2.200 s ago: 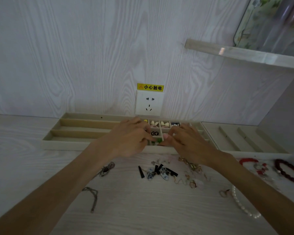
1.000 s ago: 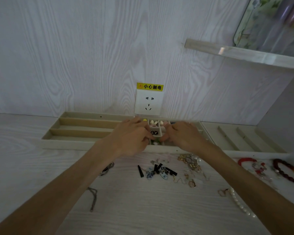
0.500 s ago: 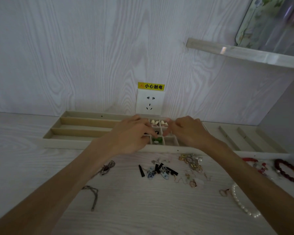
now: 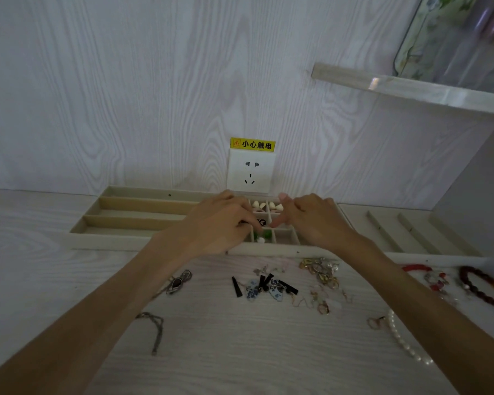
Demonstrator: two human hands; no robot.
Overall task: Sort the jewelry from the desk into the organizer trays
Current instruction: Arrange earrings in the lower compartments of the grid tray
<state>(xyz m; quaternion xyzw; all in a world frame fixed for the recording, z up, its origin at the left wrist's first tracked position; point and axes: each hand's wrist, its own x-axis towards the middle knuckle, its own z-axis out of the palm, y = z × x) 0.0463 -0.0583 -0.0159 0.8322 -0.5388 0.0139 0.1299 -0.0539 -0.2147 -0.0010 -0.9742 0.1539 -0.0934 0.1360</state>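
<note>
The beige organizer tray [image 4: 137,215] stands against the wall, with long slots on its left and small compartments in the middle. White shell pieces [image 4: 258,205], black round pieces [image 4: 262,222] and green pieces [image 4: 264,235] lie in those compartments. My left hand [image 4: 220,223] hovers over the compartments, its fingers curled down beside the black pieces and its fingertips hidden. My right hand [image 4: 311,220] is over the tray's right side, index finger stretched toward the middle, holding nothing. Loose on the desk are black and blue-white earrings [image 4: 264,286], gold rings [image 4: 321,272] and a pearl strand [image 4: 405,343].
A second slotted tray [image 4: 411,232] sits to the right. Near it lie a red bracelet [image 4: 417,267] and a dark bead bracelet [image 4: 479,286]. A silver chain [image 4: 154,329] and a pendant [image 4: 178,282] lie at left. A wall socket [image 4: 251,172] is behind the tray, and a shelf [image 4: 411,86] juts out at upper right.
Both hands were pinched together over the green pieces. My right hand has since drawn back to the right and spread its fingers. The green pieces now lie uncovered in the front compartment.
</note>
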